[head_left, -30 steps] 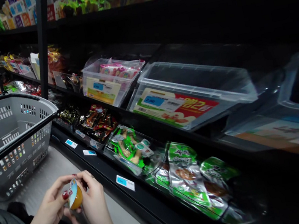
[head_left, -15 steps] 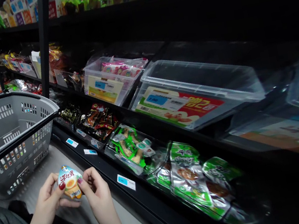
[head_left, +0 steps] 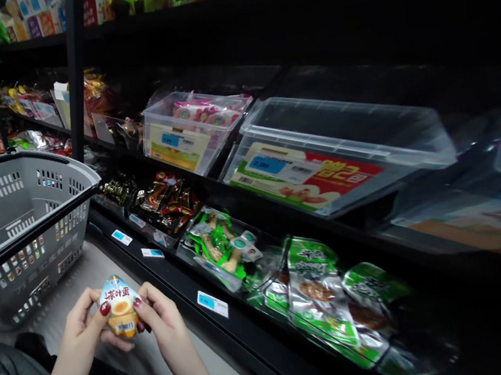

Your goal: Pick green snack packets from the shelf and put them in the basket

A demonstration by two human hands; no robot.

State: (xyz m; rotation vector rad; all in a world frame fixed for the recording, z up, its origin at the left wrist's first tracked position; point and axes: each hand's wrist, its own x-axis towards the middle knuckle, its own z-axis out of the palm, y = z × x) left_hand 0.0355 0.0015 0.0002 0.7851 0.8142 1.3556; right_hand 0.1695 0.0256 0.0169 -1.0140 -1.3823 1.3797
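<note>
A small tea egg pack (head_left: 120,306), blue and white above and orange below with an egg picture, faces up between my hands. My left hand (head_left: 87,320) pinches its left edge, thumb on the front. On the right edge, my right hand (head_left: 158,310) grips it with the thumb pressed on the front and the fingers curled behind. Both hands are in front of my lap, beside the lower shelf edge. A grey shopping basket (head_left: 62,246) stands on the floor just beyond my left hand.
Along the lower shelf lie green snack packs (head_left: 317,292), bone-shaped snacks in green wrap (head_left: 217,245) and dark red packets (head_left: 168,202). Above them sit clear plastic bins (head_left: 338,133), one with pink packs (head_left: 205,112). Price tags (head_left: 213,304) line the black shelf edge.
The tea egg pack has turned more upright and square to my view, and my right fingers have closed further behind it. The camera has shifted slightly; the basket stays put.
</note>
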